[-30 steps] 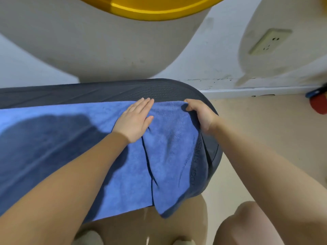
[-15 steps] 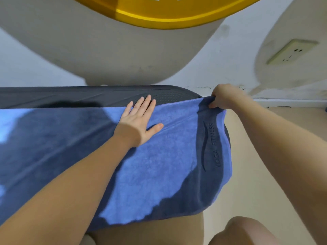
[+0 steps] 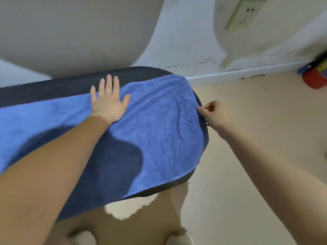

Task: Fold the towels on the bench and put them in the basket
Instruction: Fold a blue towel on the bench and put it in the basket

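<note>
Towel [image 3: 150, 131] lies spread along the tabletop [image 3: 53, 89], long axis running left out of frame. Right hand [image 3: 215, 114] pinches its near-right end edge; left hand [image 3: 108, 101] presses flat, fingers straight, farther in. Basket is not visible; left end is cut off.

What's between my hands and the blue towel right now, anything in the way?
Nothing visible. The left hand lies flat on the blue towel, and the right hand pinches its end edge at the bench tip.
</note>
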Demonstrator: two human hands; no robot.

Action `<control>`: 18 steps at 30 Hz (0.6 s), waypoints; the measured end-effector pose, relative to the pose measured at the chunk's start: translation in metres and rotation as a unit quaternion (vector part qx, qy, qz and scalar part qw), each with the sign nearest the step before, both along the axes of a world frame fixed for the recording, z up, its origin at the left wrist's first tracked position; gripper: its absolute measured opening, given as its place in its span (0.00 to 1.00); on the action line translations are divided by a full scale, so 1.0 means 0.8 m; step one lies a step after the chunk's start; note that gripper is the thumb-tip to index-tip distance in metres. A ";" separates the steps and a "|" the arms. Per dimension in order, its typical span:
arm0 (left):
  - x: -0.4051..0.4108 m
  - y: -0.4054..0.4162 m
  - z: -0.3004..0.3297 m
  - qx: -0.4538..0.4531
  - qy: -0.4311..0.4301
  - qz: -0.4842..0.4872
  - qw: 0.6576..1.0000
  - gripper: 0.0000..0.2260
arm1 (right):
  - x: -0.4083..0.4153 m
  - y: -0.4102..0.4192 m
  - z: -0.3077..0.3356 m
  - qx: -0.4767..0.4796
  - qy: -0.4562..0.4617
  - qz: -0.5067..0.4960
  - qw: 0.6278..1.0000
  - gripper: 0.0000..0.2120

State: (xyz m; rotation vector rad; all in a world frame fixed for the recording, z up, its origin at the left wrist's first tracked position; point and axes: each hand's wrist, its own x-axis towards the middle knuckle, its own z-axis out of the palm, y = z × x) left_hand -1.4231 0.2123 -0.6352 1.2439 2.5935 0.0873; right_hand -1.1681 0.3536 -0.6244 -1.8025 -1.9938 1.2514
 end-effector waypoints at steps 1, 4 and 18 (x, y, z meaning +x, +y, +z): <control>0.012 0.001 0.002 0.021 0.012 -0.003 1.000 0.28 | 0.009 -0.015 -0.001 0.011 0.003 0.006 1.000 0.15; 0.068 0.004 0.013 0.087 0.024 -0.104 0.990 0.26 | 0.031 -0.057 -0.004 0.021 0.021 -0.001 1.000 0.15; 0.191 0.008 0.012 0.004 -0.016 -0.288 0.958 0.27 | 0.099 -0.045 -0.004 -0.045 -0.091 0.069 0.992 0.16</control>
